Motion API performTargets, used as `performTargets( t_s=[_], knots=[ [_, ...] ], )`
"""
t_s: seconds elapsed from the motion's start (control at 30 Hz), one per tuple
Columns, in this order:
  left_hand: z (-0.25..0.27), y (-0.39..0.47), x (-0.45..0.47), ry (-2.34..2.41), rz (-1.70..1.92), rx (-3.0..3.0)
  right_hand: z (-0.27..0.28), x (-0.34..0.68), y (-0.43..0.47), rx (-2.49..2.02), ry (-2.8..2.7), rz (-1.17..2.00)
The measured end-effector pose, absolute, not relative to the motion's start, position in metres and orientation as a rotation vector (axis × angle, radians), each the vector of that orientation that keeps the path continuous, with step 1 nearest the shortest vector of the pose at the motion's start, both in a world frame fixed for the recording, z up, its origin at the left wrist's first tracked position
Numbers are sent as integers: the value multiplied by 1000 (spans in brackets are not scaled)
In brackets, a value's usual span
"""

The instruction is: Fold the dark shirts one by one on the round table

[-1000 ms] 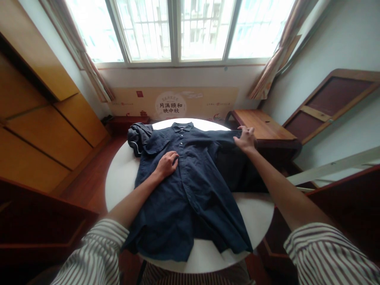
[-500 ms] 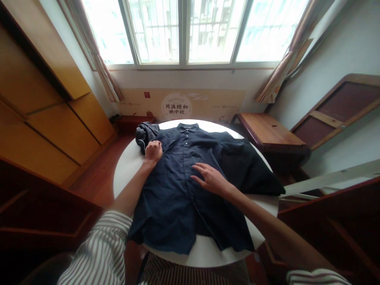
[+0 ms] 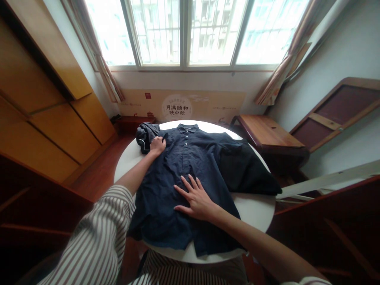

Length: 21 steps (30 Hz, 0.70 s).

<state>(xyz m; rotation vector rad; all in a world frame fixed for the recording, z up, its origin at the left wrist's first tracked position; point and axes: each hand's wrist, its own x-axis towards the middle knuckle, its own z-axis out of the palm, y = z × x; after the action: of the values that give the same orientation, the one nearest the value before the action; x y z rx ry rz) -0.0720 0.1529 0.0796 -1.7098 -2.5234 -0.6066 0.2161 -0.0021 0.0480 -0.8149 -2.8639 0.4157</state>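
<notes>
A dark blue button-up shirt (image 3: 178, 221) lies front side up on the round white table (image 3: 255, 209), collar at the far edge and hem toward me. My left hand (image 3: 157, 145) is closed on the shirt's fabric by its left sleeve. Spread flat, my right hand (image 3: 198, 201) lies palm down on the lower front, fingers apart. Beside my left hand sits a crumpled dark grey garment with white piping (image 3: 147, 132). A black garment (image 3: 247, 172) extends from under the shirt's right side to the table's right edge.
Yellow wooden cabinets (image 3: 62, 126) stand at the left. A low wooden side table (image 3: 267, 132) is at the back right. Beyond the table, a printed banner (image 3: 208, 103) runs below the window. Dark red wooden furniture (image 3: 335, 225) flanks the table at the lower right.
My right hand has moved down and left over the shirt front and spread flat. My left hand shifted slightly up and right. The shirt's two front hem edges lie closer together.
</notes>
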Motion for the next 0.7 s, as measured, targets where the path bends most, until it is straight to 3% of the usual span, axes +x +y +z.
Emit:
performTargets(
  t_s=[0.27, 0.4, 0.6, 0.7],
  knots=[
    [167, 158, -154, -2365, -944, -1109, 47, 217, -1, -834, -2860, 427],
    [157, 110, -116, -2115, -818, -1692, 47, 214, 0, -825, -2868, 452],
    [113, -34, -32, -1583, -453, -2920, 74, 243, -8, -731, -2927, 661],
    [104, -102, -29, -1477, -385, -3135, 92, 286, -21, -646, -2939, 794]
  ],
)
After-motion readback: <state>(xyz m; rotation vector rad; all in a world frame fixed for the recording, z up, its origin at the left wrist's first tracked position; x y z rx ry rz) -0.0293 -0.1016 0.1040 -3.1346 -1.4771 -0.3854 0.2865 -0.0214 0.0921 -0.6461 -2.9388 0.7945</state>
